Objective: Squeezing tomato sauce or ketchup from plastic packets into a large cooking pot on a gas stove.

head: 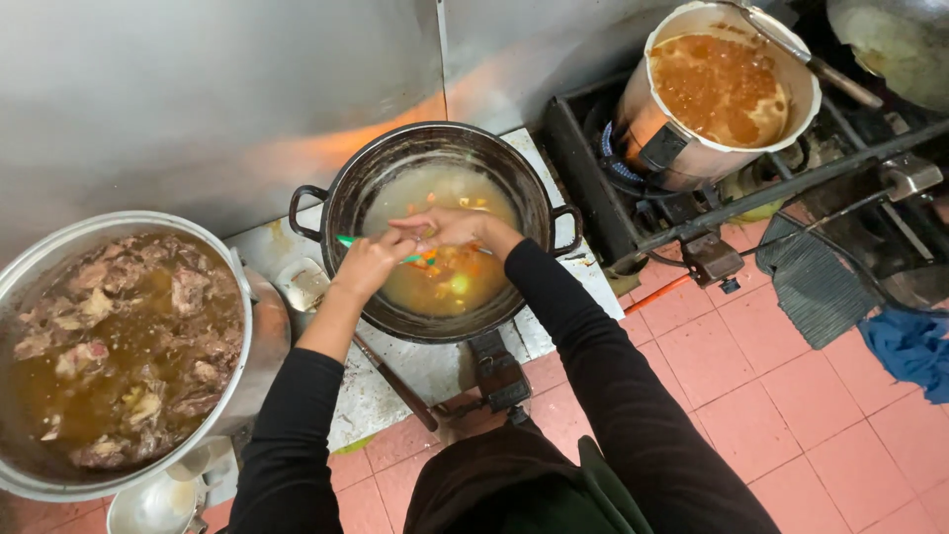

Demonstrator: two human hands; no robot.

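Observation:
A black two-handled pot (346,193) of pale broth with orange and yellow pieces stands in front of me on a low metal stand. Both my hands are over it. My left hand (371,265) grips a green-handled tool (346,240) that lies across the pot. My right hand (445,227) is beside it, fingers pinched on a small orange piece, which I cannot make out clearly, above the broth.
A big metal pot of meat in brown broth (119,346) stands at left. A white pot of orange-brown soup (720,87) with a ladle sits on a burner at upper right. A steel wall lies behind. A blue cloth (909,346) and a grate (811,282) lie on the red tile floor.

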